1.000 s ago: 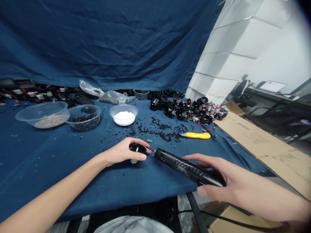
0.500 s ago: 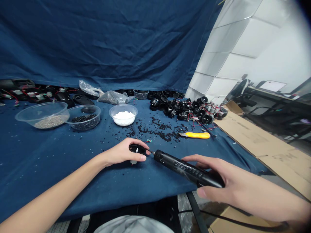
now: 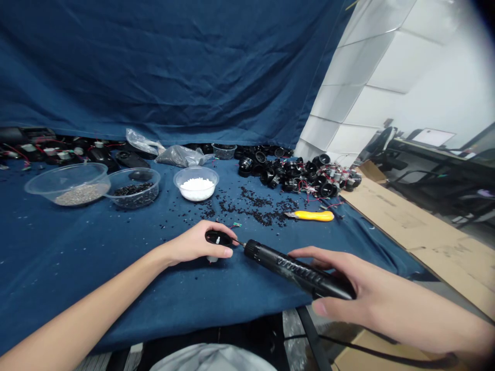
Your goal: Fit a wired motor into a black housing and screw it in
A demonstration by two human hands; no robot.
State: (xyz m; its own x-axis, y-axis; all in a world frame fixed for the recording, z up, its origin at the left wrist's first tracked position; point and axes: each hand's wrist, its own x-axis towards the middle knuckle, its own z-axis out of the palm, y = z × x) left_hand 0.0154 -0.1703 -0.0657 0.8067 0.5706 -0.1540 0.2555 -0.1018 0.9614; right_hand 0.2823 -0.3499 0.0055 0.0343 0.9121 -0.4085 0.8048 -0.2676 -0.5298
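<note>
My left hand (image 3: 203, 242) is closed round a small black round housing (image 3: 214, 237) with a white post inside, held low over the blue cloth. A motor-like white part shows beneath it, and a small green circuit board (image 3: 237, 224) is just beyond the fingers. My right hand (image 3: 344, 283) grips a black electric screwdriver (image 3: 294, 268) from the right, its body tilted toward the left. The bit's tip meets the near right side of the housing; whether it sits in a screw is hidden by my fingers.
Behind my hands stand bowls of metal screws (image 3: 79, 193), black parts (image 3: 133, 190) and white pieces (image 3: 197, 188). Black bits (image 3: 259, 206) lie scattered on the cloth. A yellow-handled cutter (image 3: 312, 215) lies before a heap of black housings (image 3: 290, 172). Cardboard (image 3: 425, 237) borders the right.
Almost nothing differs. The screwdriver and my right hand have shifted very slightly to the left; my left hand keeps its hold on the housing.
</note>
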